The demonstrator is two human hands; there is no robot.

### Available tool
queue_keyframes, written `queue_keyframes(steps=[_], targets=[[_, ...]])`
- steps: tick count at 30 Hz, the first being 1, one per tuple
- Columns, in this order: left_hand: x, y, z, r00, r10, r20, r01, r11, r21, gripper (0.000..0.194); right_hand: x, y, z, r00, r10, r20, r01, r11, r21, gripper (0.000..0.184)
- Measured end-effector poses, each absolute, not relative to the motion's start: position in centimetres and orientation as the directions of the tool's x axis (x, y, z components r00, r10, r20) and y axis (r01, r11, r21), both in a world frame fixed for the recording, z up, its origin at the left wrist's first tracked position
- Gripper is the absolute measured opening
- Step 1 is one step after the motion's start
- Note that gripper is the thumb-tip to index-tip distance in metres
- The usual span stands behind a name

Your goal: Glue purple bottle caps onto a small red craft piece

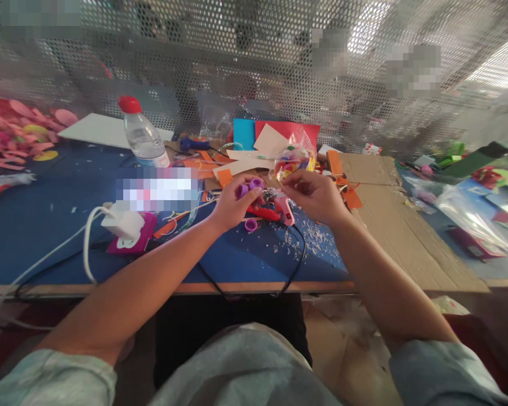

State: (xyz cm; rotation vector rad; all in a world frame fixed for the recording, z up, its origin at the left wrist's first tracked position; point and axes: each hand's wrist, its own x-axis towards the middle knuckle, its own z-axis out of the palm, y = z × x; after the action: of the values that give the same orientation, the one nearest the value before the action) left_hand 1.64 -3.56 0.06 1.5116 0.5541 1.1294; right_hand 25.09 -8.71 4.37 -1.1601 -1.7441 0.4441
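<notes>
My left hand [236, 206] is closed around a pair of small purple cups [255, 184], held above the blue table. To its right my right hand [315, 194] has thumb and index finger pinched together; whatever is between them is too small to make out. Below and between the hands lies a pink glue gun [286, 210] with a black cord. A red-handled tool [264, 213] rests beside it, partly covered by the left hand. Another purple cup [250, 225] sits on the table just under my left hand.
White scraps [298, 242] litter the table near the glue gun. Cardboard [406, 225] covers the right side. A bottle with a red cap [144, 135], a white plug [122, 221] on a magenta power strip [146, 228] and loose cables stand left. A bag of colourful pieces [295, 162] lies behind.
</notes>
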Motion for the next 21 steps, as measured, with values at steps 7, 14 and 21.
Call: queue_keyframes(steps=[7,14,21], targets=[[1.4,-3.5,-0.6,0.553,0.773,0.311,-0.101,-0.309,0.946,0.054,22.4,-8.3,2.4,-0.294,0.697,0.654,0.495,0.696,-0.52,0.007],[1.8,-3.6,-1.0,0.581,0.765,0.278,-0.148,-0.237,0.96,0.068,22.9,-8.1,0.5,-0.182,0.684,0.707,0.474,0.691,-0.546,0.003],[1.5,-3.3,-0.9,0.517,0.741,0.428,-0.066,-0.464,0.883,0.056,22.5,-8.6,-0.3,-0.136,0.688,0.713,0.438,0.687,-0.58,0.007]])
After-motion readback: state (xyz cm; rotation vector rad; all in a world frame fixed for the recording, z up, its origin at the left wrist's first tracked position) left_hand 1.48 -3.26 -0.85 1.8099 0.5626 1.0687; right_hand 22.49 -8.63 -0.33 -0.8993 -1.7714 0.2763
